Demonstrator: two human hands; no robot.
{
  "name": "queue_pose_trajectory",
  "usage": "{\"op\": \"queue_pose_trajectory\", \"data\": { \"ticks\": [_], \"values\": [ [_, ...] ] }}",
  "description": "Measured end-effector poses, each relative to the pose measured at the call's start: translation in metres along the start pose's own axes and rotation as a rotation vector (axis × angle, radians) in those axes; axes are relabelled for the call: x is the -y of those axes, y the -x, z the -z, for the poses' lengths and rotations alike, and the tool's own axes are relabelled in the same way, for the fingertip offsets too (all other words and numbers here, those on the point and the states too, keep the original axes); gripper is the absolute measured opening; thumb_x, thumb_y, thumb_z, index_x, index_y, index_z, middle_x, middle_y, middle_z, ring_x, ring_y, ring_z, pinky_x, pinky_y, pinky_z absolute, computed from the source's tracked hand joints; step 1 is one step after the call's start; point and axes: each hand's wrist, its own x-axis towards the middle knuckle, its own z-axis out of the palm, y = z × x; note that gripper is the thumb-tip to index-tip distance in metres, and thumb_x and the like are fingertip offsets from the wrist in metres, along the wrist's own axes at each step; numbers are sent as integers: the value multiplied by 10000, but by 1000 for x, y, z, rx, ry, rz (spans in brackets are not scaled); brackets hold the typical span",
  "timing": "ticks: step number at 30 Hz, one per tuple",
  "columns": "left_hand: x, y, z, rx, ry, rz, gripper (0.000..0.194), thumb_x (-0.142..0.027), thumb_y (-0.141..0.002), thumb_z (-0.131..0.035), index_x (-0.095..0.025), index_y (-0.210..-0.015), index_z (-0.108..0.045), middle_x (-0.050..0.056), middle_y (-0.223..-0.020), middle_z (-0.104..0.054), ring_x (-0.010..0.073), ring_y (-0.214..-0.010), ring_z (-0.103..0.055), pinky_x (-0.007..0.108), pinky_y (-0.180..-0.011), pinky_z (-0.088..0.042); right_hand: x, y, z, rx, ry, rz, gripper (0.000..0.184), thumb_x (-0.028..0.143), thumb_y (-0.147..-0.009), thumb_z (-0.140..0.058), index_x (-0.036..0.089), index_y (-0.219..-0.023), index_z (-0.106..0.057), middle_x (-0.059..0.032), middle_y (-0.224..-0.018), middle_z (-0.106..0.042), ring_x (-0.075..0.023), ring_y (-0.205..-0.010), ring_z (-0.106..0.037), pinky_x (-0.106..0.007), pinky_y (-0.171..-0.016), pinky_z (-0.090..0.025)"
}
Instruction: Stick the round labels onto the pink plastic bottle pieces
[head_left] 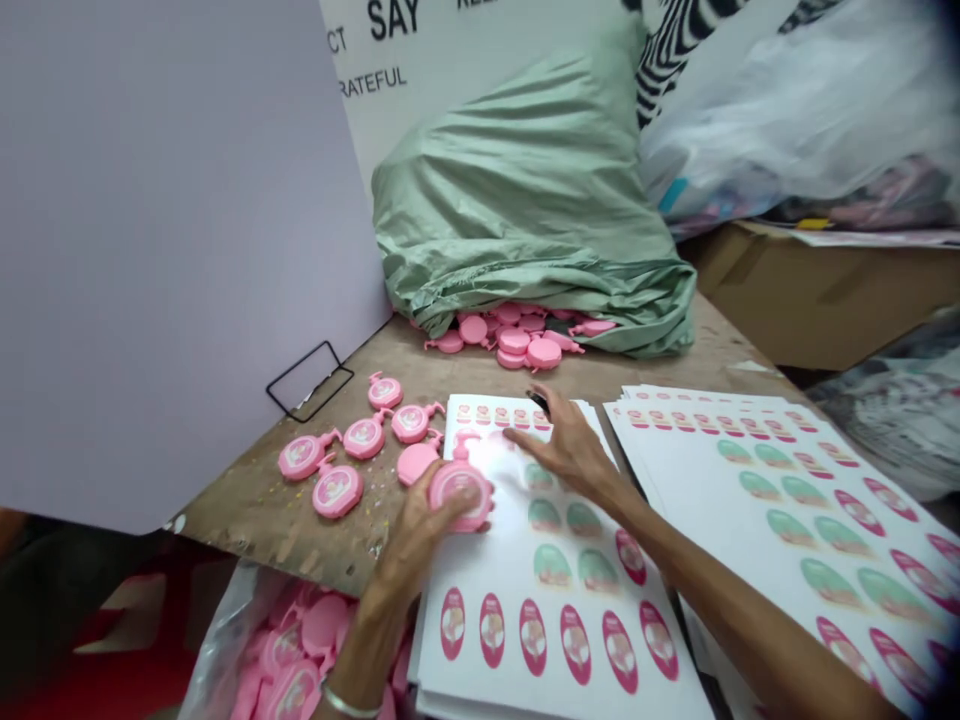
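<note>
My left hand (pixel 416 515) is closed around a flat pink plastic case (pixel 459 493), shaped like a small pump bottle, with a label on its face. It is held over the left edge of a stack of sticker sheets (pixel 517 570). My right hand (pixel 566 440) reaches over the same sheet, index finger stretched towards the pink case's top. A small black object (pixel 538 402), too little shown to name, is gripped in its fingers. Printed on the sheet are green domes and pink ovals; its upper middle looks bare. Several labelled pink cases (pixel 364 437) lie left of my left hand.
A second stack of sticker sheets (pixel 750 500) lies at right. Behind, a green sack (pixel 525 190) spills pink cases (pixel 514 340). A plastic bag of pink cases (pixel 300 650) sits below the table edge. A black wire frame (pixel 309 380) stands by the pale panel (pixel 172 250). A cardboard box (pixel 825 290) is back right.
</note>
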Motion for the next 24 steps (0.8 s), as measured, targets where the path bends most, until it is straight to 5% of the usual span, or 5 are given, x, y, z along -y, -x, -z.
{"op": "queue_pose_trajectory", "data": {
  "ticks": [5,12,15,20,24],
  "values": [
    [8,-29,48,-322,-640,-130,418,-505,-819,-559,-144,-1011,-642,111,-971,-692,281,-926,-632,397,-826,-501,-61,-78,5,-103,216,-275,680,556,-766,-631,126,-1272,-485,-196,-1217,-612,-343,-1131,-561,-451,-912,-433],
    [-3,-25,62,-737,-1273,-381,350,-298,-831,-505,-91,-1089,-621,250,-1330,-495,413,-1272,-417,578,-1012,-357,-68,-128,-2,-133,282,-353,605,511,-668,-723,119,-1106,-578,-223,-1184,-615,-389,-1169,-515,-514,-952,-371],
    [-8,-26,44,-661,-966,-573,328,-349,-858,-511,-138,-1079,-631,180,-1273,-554,332,-1238,-473,499,-1037,-379,-52,-107,2,-128,247,-341,641,572,-698,-672,115,-1134,-559,-216,-1164,-627,-361,-1127,-562,-470,-912,-417],
    [-11,-44,-13,-128,-73,-204,393,-464,-832,-594,-178,-1101,-604,104,-1102,-657,207,-950,-638,291,-756,-526,9,-22,-2,-54,32,-176,643,619,-680,-670,204,-1147,-521,-96,-1128,-664,-260,-1009,-636,-367,-830,-484],
    [-9,-48,-33,-4,260,-173,392,-417,-799,-664,-162,-1090,-598,81,-1007,-677,166,-846,-665,226,-679,-524,42,24,-7,67,-249,-19,501,507,-733,-673,209,-1104,-514,-88,-1079,-671,-223,-942,-650,-327,-760,-498]
  ]
}}
